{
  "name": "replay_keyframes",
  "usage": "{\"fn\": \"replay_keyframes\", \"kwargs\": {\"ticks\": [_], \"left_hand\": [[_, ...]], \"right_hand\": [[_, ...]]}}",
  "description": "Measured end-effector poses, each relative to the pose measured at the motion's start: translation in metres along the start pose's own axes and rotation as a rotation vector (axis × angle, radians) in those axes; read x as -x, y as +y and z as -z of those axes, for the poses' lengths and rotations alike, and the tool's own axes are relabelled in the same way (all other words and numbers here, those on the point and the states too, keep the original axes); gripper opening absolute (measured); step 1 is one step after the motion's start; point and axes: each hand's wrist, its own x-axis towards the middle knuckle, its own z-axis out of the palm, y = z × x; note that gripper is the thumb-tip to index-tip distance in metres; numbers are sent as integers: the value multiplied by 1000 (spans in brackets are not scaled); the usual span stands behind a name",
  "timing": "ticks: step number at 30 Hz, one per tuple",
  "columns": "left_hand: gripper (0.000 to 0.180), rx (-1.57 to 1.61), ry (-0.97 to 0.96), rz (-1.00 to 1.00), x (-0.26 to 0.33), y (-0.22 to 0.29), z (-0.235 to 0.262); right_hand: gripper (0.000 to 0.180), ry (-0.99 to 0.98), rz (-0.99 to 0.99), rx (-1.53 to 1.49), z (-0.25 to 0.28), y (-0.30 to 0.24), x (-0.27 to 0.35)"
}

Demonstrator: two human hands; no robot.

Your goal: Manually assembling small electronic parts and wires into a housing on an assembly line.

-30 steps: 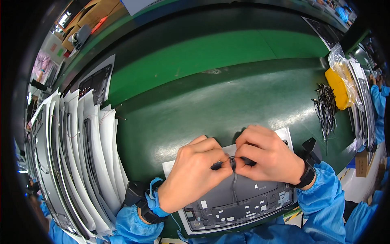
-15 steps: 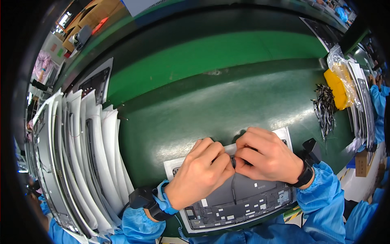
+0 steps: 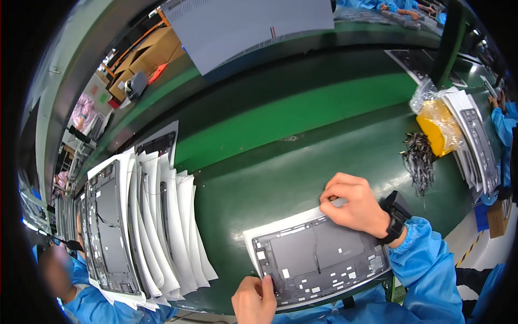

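Observation:
A thin dark-grey device panel (image 3: 302,248) with small white stickers and a black cable (image 3: 317,248) down its middle lies in front of me. White sheet (image 3: 253,235) shows beneath it along the left and far edges. My left hand (image 3: 253,299) grips the panel's near left corner, thumb on top and the other fingers curled. At the far edge, right of the cable, my right hand (image 3: 353,202) is closed in a pinch. A small grey piece shows by its fingertips, too covered to name.
To the left stands a stack of similar panels (image 3: 110,227) separated by white sheets (image 3: 172,232). On the right are a heap of small black parts (image 3: 418,156), a yellow bag (image 3: 437,127) in clear plastic and more panels (image 3: 477,140). A co-worker (image 3: 65,275) is at lower left.
Both hands were together at the panel's far edge. My left hand has moved down to the near left corner, uncovering the panel; my right hand stays at the far edge. The view has shifted.

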Motion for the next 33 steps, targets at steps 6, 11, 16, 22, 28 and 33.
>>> {"fn": "replay_keyframes", "kwargs": {"ticks": [6, 11, 16, 22, 28, 33], "left_hand": [[10, 629, 28, -174, -30, -28, -19], [25, 751, 32, -393, -132, 26, -30], [25, 815, 79, -536, -269, 80, -27], [26, 845, 260, -448, -396, 92, -60], [28, 606, 424, -522, -475, 71, -52], [27, 206, 570, -495, -458, 97, -63]], "right_hand": [[5, 148, 9, -7, 7, 3, 1], [5, 430, 3, -50, 27, 12, -13], [3, 625, 11, 94, 58, 27, -19], [15, 407, -98, 599, 129, 62, -16], [27, 51, -395, 353, 191, 59, -10], [23, -79, -373, 498, 187, 62, -8]]}}
